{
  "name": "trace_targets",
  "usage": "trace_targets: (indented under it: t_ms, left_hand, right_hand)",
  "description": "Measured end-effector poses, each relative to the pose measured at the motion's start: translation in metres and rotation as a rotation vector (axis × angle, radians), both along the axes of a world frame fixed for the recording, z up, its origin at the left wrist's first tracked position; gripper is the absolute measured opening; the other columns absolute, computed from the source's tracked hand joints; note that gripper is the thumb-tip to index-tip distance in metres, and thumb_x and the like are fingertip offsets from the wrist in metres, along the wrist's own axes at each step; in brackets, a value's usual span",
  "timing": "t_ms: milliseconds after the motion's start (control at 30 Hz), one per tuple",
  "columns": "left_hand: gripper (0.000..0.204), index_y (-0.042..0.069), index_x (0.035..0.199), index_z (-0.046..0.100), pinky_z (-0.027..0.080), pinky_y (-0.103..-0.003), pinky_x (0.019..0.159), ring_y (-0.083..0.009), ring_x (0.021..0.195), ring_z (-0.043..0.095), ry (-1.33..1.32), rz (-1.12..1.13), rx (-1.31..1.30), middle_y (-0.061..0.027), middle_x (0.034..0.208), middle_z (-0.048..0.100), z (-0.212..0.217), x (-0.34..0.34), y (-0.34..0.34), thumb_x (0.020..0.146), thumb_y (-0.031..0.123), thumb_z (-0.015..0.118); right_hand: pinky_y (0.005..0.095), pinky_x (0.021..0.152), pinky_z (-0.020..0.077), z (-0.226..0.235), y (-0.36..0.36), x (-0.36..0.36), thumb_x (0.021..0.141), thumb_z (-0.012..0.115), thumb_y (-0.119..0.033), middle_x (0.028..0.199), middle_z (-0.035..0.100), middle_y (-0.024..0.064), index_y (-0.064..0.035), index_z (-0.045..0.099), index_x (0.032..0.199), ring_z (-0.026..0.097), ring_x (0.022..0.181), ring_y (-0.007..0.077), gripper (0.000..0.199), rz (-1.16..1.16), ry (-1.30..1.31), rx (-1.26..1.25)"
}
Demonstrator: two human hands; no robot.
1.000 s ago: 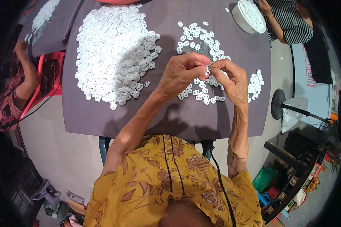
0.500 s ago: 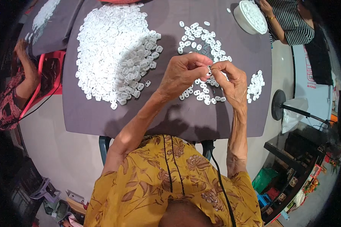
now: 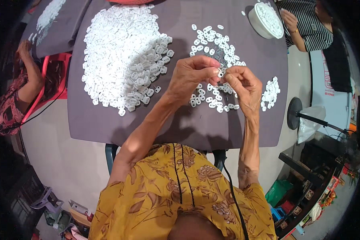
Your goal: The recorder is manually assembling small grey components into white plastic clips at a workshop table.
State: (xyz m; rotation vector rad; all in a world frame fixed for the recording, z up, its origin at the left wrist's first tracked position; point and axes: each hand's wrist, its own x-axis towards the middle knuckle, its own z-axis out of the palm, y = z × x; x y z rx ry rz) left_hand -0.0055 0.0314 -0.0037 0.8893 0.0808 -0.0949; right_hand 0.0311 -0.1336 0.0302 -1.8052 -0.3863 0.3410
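Observation:
My left hand (image 3: 191, 77) pinches a small white plastic piece with holes (image 3: 221, 73) between thumb and fingertips, above the table. Against its right side my right hand (image 3: 245, 86) is closed in a pinch; whatever lies between those fingertips is too small to make out. Beneath and beyond both hands lies a loose scatter of white two-holed oval pieces (image 3: 207, 29). Thin grey metal pins (image 3: 219, 55) lie among them, partly hidden by my hands. Left of my left hand spreads a large heap of similar white pieces (image 3: 116, 52).
The table has a grey-purple cloth (image 3: 164, 128). A smaller white pile (image 3: 270, 94) lies near its right edge. At the far right stands a white tub of pieces (image 3: 262, 26), beside a person in striped sleeves (image 3: 316, 36). Another person (image 3: 28, 80) sits left by a red chair (image 3: 54, 76).
Both hands stay together, with the white piece turned so that its holes show more. At the far right, the other person's hand has moved lower beside the tub. The view has shifted slightly.

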Motion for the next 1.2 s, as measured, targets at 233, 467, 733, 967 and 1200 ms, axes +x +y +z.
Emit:
trace_targets:
  t_ms: [233, 467, 733, 967, 1200]
  left_hand:
    - [0.020, -0.002, 0.094, 0.058, 0.050, -0.026, 0.063, -0.0143, 0.067, 0.058, 0.097, -0.038, -0.112, -0.0073, 0.078, 0.059, -0.002, 0.001, -0.001, 0.078, 0.010, 0.063]
    - [0.019, -0.001, 0.094, 0.057, 0.049, -0.025, 0.063, -0.0148, 0.068, 0.059, 0.080, -0.048, -0.121, -0.0071, 0.079, 0.059, -0.010, 0.001, -0.003, 0.080, 0.011, 0.062]
    - [0.021, -0.003, 0.094, 0.058, 0.051, -0.024, 0.064, -0.0139, 0.068, 0.060, 0.125, -0.050, -0.081, -0.0076, 0.078, 0.060, -0.002, -0.002, -0.005, 0.082, 0.014, 0.060]
    - [0.022, -0.003, 0.093, 0.059, 0.052, -0.025, 0.064, -0.0144, 0.068, 0.060, 0.160, -0.029, -0.087, -0.0081, 0.077, 0.061, -0.008, -0.006, -0.005, 0.082, 0.016, 0.060]
    - [0.020, -0.001, 0.089, 0.060, 0.050, -0.024, 0.061, -0.0127, 0.066, 0.059, 0.182, -0.013, -0.072, -0.0070, 0.076, 0.061, -0.011, -0.004, -0.008, 0.082, 0.017, 0.061]
  right_hand:
    - [0.0216, 0.067, 0.0452, 0.002, 0.007, 0.001, 0.079, 0.060, -0.002, 0.078, 0.061, 0.0049, 0.0023, 0.059, 0.093, 0.057, 0.073, 0.0103, 0.015, 0.020, 0.138, 0.157]
    - [0.0220, 0.066, 0.0455, -0.001, 0.012, 0.006, 0.077, 0.062, -0.002, 0.077, 0.062, 0.0048, 0.0017, 0.059, 0.095, 0.058, 0.071, 0.0101, 0.019, 0.045, 0.189, 0.224]
    - [0.0205, 0.063, 0.0435, -0.013, 0.009, 0.010, 0.075, 0.065, -0.004, 0.069, 0.060, 0.0022, 0.0009, 0.061, 0.091, 0.055, 0.066, 0.0086, 0.018, 0.026, 0.066, 0.100]
    - [0.0211, 0.065, 0.0438, -0.014, 0.008, 0.008, 0.076, 0.065, -0.006, 0.076, 0.060, 0.0028, 0.0017, 0.061, 0.092, 0.055, 0.069, 0.0093, 0.018, 0.037, -0.053, -0.101]
    - [0.0222, 0.067, 0.0446, -0.008, 0.004, 0.011, 0.080, 0.061, -0.008, 0.081, 0.061, 0.0051, 0.0029, 0.061, 0.092, 0.056, 0.073, 0.0106, 0.016, -0.002, 0.047, 0.008]
